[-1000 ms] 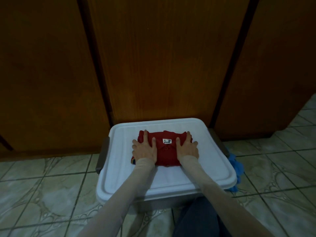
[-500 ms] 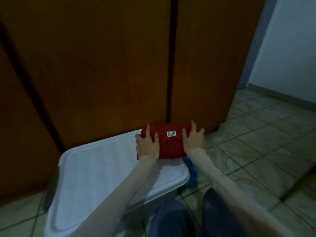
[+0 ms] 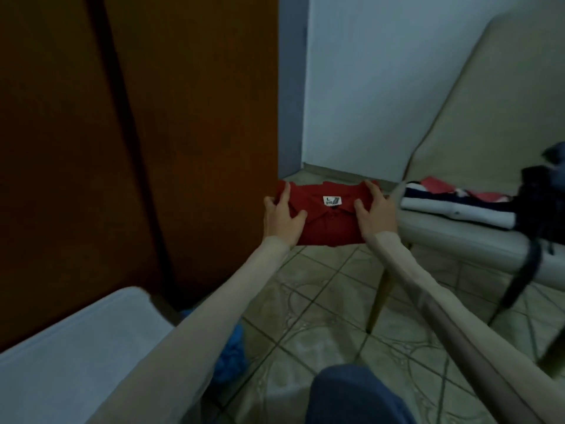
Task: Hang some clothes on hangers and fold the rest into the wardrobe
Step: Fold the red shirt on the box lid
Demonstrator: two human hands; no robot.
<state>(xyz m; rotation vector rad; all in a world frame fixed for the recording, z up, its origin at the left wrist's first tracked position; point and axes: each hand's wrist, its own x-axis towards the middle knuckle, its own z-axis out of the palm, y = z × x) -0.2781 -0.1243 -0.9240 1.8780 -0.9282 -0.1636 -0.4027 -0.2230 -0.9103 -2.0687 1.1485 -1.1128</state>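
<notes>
A folded red polo shirt with a white size label hangs in the air above the tiled floor, held flat between both hands. My left hand grips its left edge, thumb on top. My right hand grips its right edge. Just right of the shirt, a stack of folded clothes in white, navy and red lies on a chair seat. The closed brown wardrobe doors fill the left side.
A white plastic bin lid sits at the lower left with blue cloth beside it. A dark garment and strap hang over the chair at right. The chair's leg stands on the tiled floor. My knee shows below.
Both hands lifted the folded red shirt off the bin lid and carried it right, toward the chair. The view swung right, bringing the chair and its stack into sight.
</notes>
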